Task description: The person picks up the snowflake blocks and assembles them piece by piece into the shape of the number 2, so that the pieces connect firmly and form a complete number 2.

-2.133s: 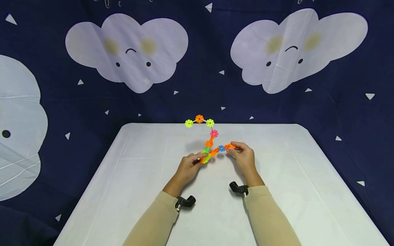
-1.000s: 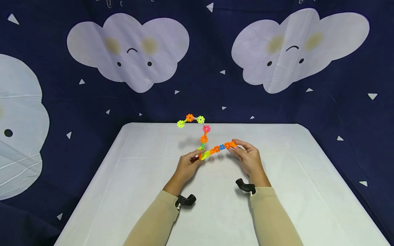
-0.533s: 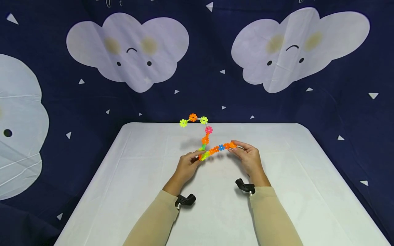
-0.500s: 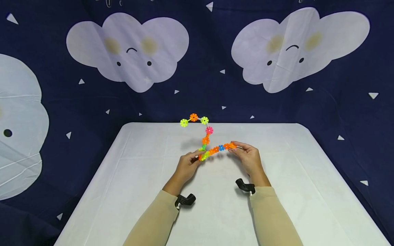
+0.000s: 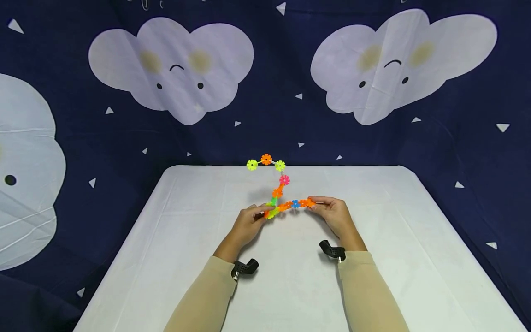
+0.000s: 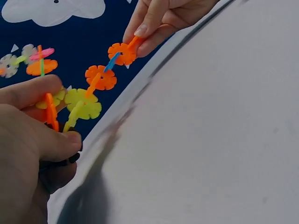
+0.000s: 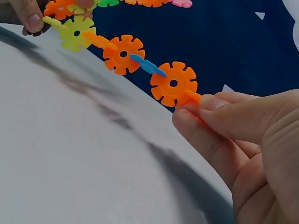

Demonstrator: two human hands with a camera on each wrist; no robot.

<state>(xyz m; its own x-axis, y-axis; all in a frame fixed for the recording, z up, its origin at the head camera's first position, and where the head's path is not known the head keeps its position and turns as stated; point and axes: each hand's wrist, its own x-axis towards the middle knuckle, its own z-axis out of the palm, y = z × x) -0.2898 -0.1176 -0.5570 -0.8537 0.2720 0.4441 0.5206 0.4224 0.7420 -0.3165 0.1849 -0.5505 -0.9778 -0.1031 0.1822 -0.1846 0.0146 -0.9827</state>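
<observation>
A chain of notched plastic snowflake discs point(image 5: 295, 204) in orange, yellow, blue, green and pink is held above the table between my two hands. My left hand point(image 5: 244, 226) grips it at its bend, thumb against a yellow disc point(image 6: 83, 105). Small dark pieces point(image 6: 74, 157) show under that thumb, mostly hidden. From the bend one branch rises past a pink disc point(image 5: 284, 180) and hooks left, ending in a yellow disc point(image 5: 251, 164). The other branch runs right, where my right hand point(image 5: 333, 216) pinches the orange end disc point(image 7: 192, 96) between thumb and fingers.
A white-covered table point(image 5: 199, 286) lies beneath, with the chain's shadow on it. Behind stands a dark blue curtain point(image 5: 274, 69) printed with clouds and triangles. Black wrist cameras point(image 5: 332, 250) sit at both beige sleeves.
Over the last second the hooked branch swings right and sinks a little. My left hand shifts slightly left, and my right fingers lower with the chain's end. Both keep hold.
</observation>
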